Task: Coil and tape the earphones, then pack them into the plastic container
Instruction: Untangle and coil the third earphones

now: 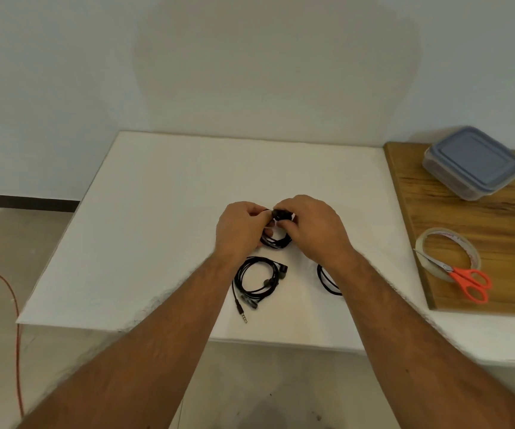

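My left hand (pixel 239 227) and my right hand (pixel 313 227) meet over the middle of the white table (pixel 163 212), both gripping one coil of black earphones (pixel 276 241). Its lower loop hangs out between the hands; the top is pinched in my fingers. A second black earphone coil (pixel 257 283) lies loose on the table below, its jack plug pointing toward me. A third black coil (pixel 327 280) lies under my right forearm, mostly hidden. The plastic container (pixel 471 162), clear with a grey-blue lid on, stands at the far right.
A wooden board (pixel 454 218) covers the table's right side and carries the container, a roll of clear tape (pixel 429 239) and orange-handled scissors (pixel 466 278) lying across the roll. A red cable (pixel 16 308) runs down the floor at left. The table's front edge is near my elbows.
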Tool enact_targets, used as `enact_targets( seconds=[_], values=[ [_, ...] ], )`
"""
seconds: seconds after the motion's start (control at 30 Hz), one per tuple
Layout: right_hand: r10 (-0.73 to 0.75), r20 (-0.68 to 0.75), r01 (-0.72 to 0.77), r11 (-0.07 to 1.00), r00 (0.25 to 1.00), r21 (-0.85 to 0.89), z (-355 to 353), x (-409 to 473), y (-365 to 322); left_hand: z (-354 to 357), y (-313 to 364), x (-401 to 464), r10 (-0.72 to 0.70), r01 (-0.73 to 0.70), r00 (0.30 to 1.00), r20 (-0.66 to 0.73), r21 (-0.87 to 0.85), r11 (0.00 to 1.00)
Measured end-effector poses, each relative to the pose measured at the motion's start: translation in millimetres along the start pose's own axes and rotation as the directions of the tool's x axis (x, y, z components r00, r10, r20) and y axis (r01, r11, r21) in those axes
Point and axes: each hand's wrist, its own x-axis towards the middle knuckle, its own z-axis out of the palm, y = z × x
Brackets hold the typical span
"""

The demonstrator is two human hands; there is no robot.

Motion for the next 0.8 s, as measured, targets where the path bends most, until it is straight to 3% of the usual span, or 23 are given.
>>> enact_targets(
  seconds=[0.1, 0.27, 0.6, 0.8],
  values=[
    [0.042, 0.003, -0.042, 0.999, 0.999, 0.008, 1, 0, 0, 2, 0, -3, 0.129, -0.107, 0.989, -0.072, 0.258, 0.960],
    [0.092, 0.000, -0.092, 0.995, 0.996, -0.044, 4, 0, -4, 5, -2, -5, 0.255, -0.171, 0.962, -0.095, 0.519, 0.838],
    [0.132, -0.032, -0.135, 0.975, 0.991, -0.175, 12, 3, -11, -10, 0, -4, 0.328, -0.254, 0.945, 0.013, 0.663, 0.705],
    [0.136, 0.037, -0.133, 0.988, 0.990, -0.082, 9, 3, -13, -7, -2, -4, 0.299, -0.217, 0.954, -0.004, 0.680, 0.700]
  ],
)
